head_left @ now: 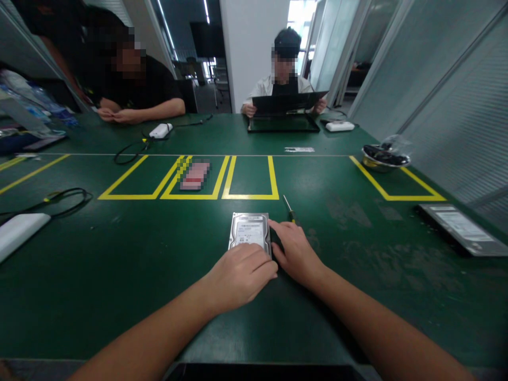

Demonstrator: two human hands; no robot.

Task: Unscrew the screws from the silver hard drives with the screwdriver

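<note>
A silver hard drive with a white label lies flat on the green table in front of me. My left hand is closed over its near end, fingers curled, hiding that part. At the drive's right edge is my right hand, index finger and thumb stretched out and apart, the index fingertip against the side. Just beyond that hand lies a screwdriver with a thin shaft; its handle is partly hidden behind the hand.
Yellow tape outlines mark the table; a pink-red item lies inside one. Right: a metal bowl of dark items and a larger drive-like box. Left: a white power strip. Across sit two people, one holding a black panel.
</note>
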